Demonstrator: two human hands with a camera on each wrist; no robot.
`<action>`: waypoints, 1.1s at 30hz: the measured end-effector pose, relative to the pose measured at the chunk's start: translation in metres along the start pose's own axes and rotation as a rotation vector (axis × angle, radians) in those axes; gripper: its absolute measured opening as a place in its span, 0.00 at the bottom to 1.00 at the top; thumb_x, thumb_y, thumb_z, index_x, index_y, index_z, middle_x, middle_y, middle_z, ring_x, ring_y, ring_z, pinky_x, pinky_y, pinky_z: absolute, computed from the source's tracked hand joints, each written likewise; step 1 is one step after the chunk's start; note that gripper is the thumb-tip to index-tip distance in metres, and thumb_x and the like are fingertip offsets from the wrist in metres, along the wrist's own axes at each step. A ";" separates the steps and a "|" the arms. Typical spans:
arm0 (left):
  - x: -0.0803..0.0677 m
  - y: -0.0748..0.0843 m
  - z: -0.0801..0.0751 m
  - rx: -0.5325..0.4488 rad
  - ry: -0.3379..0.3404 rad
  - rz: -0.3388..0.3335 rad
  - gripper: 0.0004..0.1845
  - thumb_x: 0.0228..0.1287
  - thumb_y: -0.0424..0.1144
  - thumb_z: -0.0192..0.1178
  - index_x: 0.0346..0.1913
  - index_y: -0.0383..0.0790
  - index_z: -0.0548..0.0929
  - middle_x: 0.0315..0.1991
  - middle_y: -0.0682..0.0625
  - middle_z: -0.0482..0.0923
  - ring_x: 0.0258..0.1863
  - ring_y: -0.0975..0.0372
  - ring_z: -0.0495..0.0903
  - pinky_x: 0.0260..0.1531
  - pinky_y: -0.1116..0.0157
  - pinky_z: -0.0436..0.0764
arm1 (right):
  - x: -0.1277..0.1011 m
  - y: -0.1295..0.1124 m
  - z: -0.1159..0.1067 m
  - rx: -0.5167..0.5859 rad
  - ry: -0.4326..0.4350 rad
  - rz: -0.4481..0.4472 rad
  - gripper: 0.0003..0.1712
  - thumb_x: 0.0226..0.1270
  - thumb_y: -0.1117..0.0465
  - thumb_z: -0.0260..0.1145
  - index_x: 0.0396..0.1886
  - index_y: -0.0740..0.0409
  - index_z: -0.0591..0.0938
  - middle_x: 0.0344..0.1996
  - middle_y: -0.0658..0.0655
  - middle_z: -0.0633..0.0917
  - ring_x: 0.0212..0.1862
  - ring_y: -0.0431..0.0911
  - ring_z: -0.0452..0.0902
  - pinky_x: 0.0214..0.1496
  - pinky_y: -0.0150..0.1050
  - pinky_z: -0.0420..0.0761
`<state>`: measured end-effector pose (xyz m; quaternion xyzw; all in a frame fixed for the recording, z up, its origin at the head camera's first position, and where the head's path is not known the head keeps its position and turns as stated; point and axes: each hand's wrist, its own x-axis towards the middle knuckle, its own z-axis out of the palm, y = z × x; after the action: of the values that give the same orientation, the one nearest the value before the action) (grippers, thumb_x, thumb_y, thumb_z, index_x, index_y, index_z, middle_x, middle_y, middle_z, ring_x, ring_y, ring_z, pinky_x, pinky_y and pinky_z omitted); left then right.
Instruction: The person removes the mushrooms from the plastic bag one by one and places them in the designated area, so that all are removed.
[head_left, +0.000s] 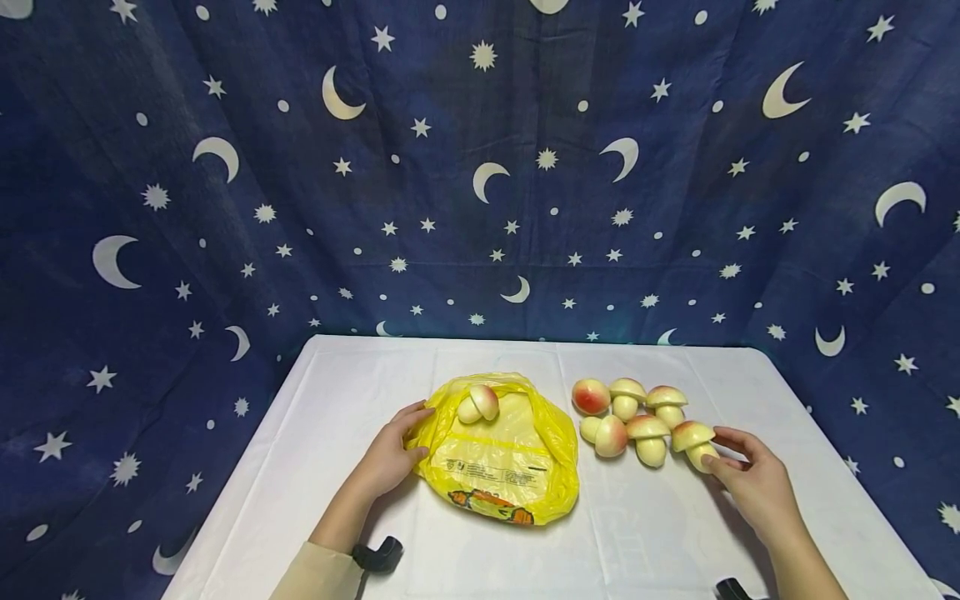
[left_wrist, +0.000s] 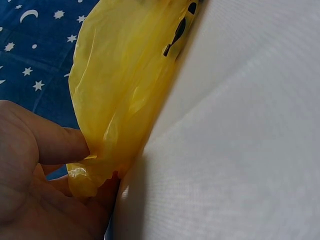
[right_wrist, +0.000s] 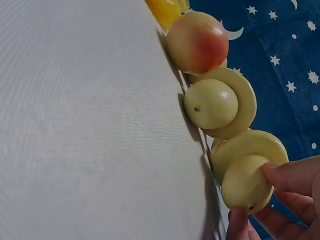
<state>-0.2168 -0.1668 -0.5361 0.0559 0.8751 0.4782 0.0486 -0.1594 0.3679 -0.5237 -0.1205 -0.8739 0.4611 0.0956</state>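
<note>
A yellow plastic bag [head_left: 498, 450] lies spread on the table, its mouth opened out. One toy mushroom [head_left: 478, 404] with a pink-flushed cap sits inside it. At the bag's left side, my left hand [head_left: 390, 450] pinches the crumpled edge between thumb and fingers; the left wrist view shows the gathered yellow film [left_wrist: 82, 180] there. My right hand [head_left: 757, 483] grips the rightmost toy mushroom [head_left: 692, 442], thumb on its pale stem [right_wrist: 245, 182] and fingers around the far side and underneath. Several more mushrooms [head_left: 648, 433] are grouped just left of that one, in two rough rows.
A white cloth covers the table [head_left: 645, 542]. Behind it hangs a dark blue curtain [head_left: 525, 208] with moons and stars. Black curved pieces [head_left: 378, 554] show near the wrists at the front.
</note>
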 end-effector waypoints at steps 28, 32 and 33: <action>0.000 0.001 0.001 -0.002 0.004 -0.002 0.32 0.69 0.26 0.66 0.75 0.46 0.78 0.85 0.48 0.62 0.86 0.43 0.58 0.84 0.38 0.58 | 0.004 0.000 0.002 -0.008 -0.062 0.084 0.39 0.72 0.63 0.74 0.77 0.69 0.69 0.72 0.78 0.74 0.37 0.18 0.77 0.36 0.28 0.89; 0.000 0.002 0.000 -0.003 0.002 -0.006 0.32 0.69 0.26 0.66 0.75 0.46 0.78 0.85 0.47 0.62 0.86 0.43 0.58 0.84 0.38 0.58 | 0.004 0.001 0.001 -0.011 -0.060 0.078 0.39 0.73 0.61 0.73 0.77 0.69 0.69 0.72 0.78 0.74 0.37 0.18 0.78 0.36 0.29 0.89; 0.000 0.002 0.000 -0.002 0.003 -0.006 0.32 0.69 0.26 0.66 0.75 0.46 0.78 0.85 0.47 0.62 0.86 0.43 0.58 0.84 0.38 0.58 | 0.004 0.001 0.000 -0.015 -0.059 0.076 0.38 0.73 0.61 0.73 0.77 0.69 0.69 0.72 0.78 0.75 0.37 0.18 0.78 0.36 0.29 0.90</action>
<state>-0.2165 -0.1655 -0.5343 0.0525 0.8749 0.4790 0.0490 -0.1627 0.3694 -0.5242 -0.1408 -0.8746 0.4611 0.0515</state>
